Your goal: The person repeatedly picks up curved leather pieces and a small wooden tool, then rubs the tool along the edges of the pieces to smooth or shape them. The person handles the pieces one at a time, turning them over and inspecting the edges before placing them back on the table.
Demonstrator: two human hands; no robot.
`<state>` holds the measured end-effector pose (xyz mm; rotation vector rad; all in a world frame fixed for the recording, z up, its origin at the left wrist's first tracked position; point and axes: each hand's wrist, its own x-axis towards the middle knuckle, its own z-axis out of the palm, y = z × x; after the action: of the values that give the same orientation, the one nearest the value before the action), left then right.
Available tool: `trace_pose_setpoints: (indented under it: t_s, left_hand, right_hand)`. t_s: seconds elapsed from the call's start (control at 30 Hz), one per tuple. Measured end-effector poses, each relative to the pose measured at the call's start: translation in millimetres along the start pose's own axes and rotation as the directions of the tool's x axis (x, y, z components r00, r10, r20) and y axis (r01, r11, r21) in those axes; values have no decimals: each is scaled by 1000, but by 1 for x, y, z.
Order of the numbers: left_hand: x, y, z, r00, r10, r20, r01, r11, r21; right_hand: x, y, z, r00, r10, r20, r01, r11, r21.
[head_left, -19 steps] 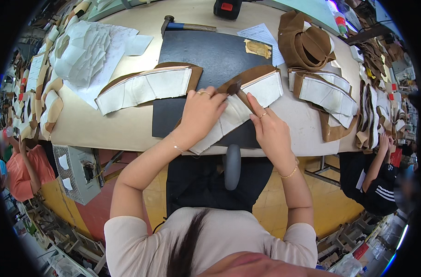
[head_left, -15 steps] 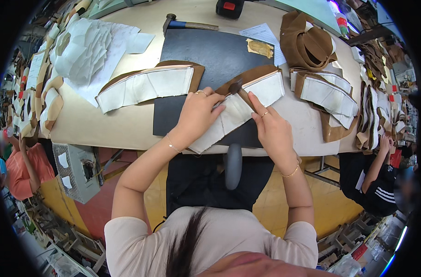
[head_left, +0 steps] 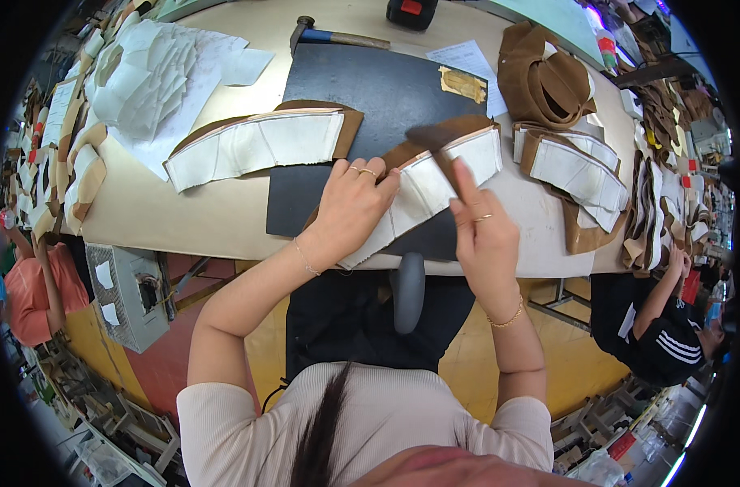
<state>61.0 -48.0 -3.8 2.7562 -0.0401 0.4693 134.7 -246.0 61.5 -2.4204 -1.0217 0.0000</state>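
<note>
My right hand (head_left: 487, 239) grips a hammer (head_left: 432, 140) by its wooden handle; the hammer's head is smeared by motion above a curved brown piece with a white panel (head_left: 423, 188). The fingers of my left hand (head_left: 350, 203) are bent and pressed onto that piece's upper edge, holding it; what lies under the fingertips is hidden. The piece slants across a dark board (head_left: 370, 77) near the table's front edge. A matching curved piece (head_left: 256, 144) lies to its left, partly on the board.
A second hammer (head_left: 342, 38) lies along the board's far edge. White sheets (head_left: 147, 77) are heaped at far left. A brown roll (head_left: 540, 77) and a stack of curved pieces (head_left: 573, 170) lie at right. Other people sit beyond both table ends.
My right hand has lifted the hammer slightly off the piece; its head is now blurred. My left hand stays on the piece in nearly the same spot.
</note>
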Motion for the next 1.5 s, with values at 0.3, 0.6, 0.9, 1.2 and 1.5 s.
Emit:
trace_pose_setpoints:
  t_s: [0.3, 0.6, 0.9, 1.2, 1.5]
  left_hand:
    - [-10, -6, -5, 998, -27, 52, 32, 995, -98]
    - [-21, -3, -4, 988, -149, -37, 138, 968, -209]
    - [-27, 2, -11, 974, -229, -1, 224, 953, -205]
    - [-37, 14, -7, 963, -255, -86, 248, 965, -89]
    - [-46, 13, -11, 980, -194, -50, 193, 981, -33]
  right_hand:
    - [-4, -3, 8, 999, 6, 41, -8, 999, 40]
    - [-4, 2, 14, 992, -12, 126, 19, 998, -54]
    - [-13, -1, 19, 982, -2, 188, 19, 996, -88]
    - [-17, -5, 21, 992, -58, 116, 60, 998, -8]
    - [-23, -15, 18, 994, -95, 60, 93, 995, 39]
